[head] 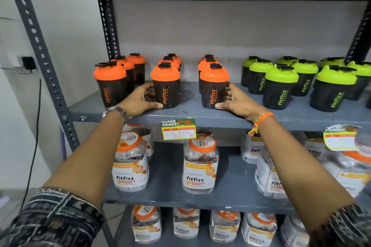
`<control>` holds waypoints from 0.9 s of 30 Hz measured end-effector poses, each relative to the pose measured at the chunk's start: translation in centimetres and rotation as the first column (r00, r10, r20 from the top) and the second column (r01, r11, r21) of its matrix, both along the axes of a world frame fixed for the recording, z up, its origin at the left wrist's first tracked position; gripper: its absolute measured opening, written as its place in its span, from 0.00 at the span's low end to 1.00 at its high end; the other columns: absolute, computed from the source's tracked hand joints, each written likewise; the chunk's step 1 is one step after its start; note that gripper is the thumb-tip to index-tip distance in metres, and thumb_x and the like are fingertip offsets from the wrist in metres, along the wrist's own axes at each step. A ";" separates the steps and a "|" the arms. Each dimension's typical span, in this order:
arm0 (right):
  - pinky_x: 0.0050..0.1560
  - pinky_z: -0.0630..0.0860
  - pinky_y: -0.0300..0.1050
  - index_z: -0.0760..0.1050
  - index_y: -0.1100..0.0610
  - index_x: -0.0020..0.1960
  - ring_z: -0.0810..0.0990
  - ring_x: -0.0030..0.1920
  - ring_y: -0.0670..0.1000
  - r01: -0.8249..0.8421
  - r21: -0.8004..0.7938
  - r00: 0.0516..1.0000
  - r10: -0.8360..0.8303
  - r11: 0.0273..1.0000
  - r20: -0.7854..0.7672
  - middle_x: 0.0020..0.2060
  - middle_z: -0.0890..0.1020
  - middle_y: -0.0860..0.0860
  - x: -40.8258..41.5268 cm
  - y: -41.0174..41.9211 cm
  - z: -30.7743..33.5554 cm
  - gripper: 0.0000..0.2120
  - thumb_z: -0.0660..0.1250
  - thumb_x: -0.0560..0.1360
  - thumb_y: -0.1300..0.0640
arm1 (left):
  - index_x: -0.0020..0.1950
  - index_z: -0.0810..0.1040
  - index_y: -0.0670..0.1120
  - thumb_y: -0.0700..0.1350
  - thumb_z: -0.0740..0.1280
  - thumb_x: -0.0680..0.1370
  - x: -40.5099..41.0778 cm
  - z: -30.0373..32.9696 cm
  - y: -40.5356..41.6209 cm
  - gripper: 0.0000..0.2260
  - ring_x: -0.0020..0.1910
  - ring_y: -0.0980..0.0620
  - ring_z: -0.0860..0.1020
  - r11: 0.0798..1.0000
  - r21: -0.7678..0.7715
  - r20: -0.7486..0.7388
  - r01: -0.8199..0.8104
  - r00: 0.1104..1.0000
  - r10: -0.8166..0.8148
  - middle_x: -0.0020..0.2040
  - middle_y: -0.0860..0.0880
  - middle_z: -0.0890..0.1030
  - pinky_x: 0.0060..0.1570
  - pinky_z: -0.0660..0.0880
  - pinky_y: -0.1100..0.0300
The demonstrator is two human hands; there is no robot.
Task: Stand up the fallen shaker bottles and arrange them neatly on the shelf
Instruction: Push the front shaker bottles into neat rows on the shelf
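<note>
Black shaker bottles stand upright in rows on the grey shelf (186, 115). Three rows have orange lids, the rows at the right have green lids (281, 75). My left hand (140, 99) wraps around the left side of the front orange-lidded bottle of the middle row (167, 86), thumb at its base. My right hand (235, 100) holds the right side of the front orange-lidded bottle of the third row (213, 87), thumb at its base. The far-left orange row (109, 84) stands untouched. I see no bottle lying down.
A price tag (178, 129) hangs from the shelf's front edge, another (341, 137) at the right. Clear jars with orange lids (199, 164) fill the two shelves below. Perforated metal uprights (40, 52) frame the rack; a wall is at the left.
</note>
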State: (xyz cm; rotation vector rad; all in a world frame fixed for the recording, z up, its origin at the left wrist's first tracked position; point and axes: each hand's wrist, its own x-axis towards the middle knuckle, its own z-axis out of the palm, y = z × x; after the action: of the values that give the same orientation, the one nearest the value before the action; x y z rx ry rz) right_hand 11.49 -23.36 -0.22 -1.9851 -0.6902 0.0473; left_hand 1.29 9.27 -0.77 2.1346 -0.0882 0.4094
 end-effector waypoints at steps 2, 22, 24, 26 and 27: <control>0.65 0.74 0.45 0.59 0.58 0.76 0.76 0.67 0.52 -0.004 -0.010 1.000 0.004 1.000 0.005 0.69 0.74 0.57 -0.2 0.0 -0.2 0.38 0.75 0.73 0.68 | 0.72 0.71 0.45 0.35 0.77 0.71 -0.1 -0.2 0.0 0.31 0.60 0.51 0.79 1.000 -0.003 0.011 -0.009 1.000 0.009 0.60 0.44 0.81 0.58 0.77 0.65; 0.70 0.73 0.55 0.65 0.60 0.75 0.78 0.67 0.55 0.011 0.030 0.999 -0.010 0.999 -0.031 0.68 0.78 0.59 0.0 -0.3 -0.2 0.35 0.74 0.72 0.70 | 0.71 0.71 0.48 0.36 0.76 0.72 -0.3 -0.3 -0.1 0.30 0.58 0.54 0.80 1.000 0.008 0.001 -0.030 1.000 0.030 0.59 0.46 0.82 0.59 0.76 0.62; 0.69 0.74 0.52 0.65 0.60 0.75 0.78 0.67 0.55 0.011 0.020 0.999 -0.010 1.000 -0.036 0.68 0.77 0.58 0.0 -0.2 -0.2 0.35 0.75 0.72 0.70 | 0.71 0.70 0.48 0.37 0.77 0.72 -0.2 -0.3 -0.1 0.31 0.59 0.54 0.79 0.999 0.011 -0.015 -0.041 0.999 0.041 0.59 0.48 0.82 0.65 0.75 0.56; 0.68 0.74 0.51 0.65 0.60 0.75 0.78 0.67 0.55 0.018 0.028 0.999 -0.017 0.999 -0.043 0.68 0.77 0.58 -0.1 -0.2 -0.2 0.36 0.76 0.70 0.70 | 0.74 0.68 0.47 0.37 0.77 0.71 -0.1 -0.4 0.0 0.34 0.62 0.52 0.78 0.998 0.006 -0.027 -0.062 0.998 0.062 0.60 0.47 0.81 0.67 0.74 0.52; 0.69 0.74 0.53 0.65 0.60 0.75 0.77 0.68 0.56 0.022 0.041 0.999 -0.020 0.999 -0.040 0.68 0.77 0.58 -0.5 -0.3 0.0 0.38 0.77 0.69 0.69 | 0.76 0.67 0.46 0.37 0.78 0.70 -0.1 -0.3 0.0 0.37 0.64 0.50 0.78 0.997 -0.001 -0.029 -0.073 0.997 0.073 0.63 0.46 0.80 0.68 0.73 0.51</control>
State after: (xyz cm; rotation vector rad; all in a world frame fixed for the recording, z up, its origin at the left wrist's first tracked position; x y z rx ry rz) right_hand 11.02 -23.66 -0.20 -1.9468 -0.6397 0.0594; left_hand 1.14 9.31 -1.08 2.1455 0.0070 0.4209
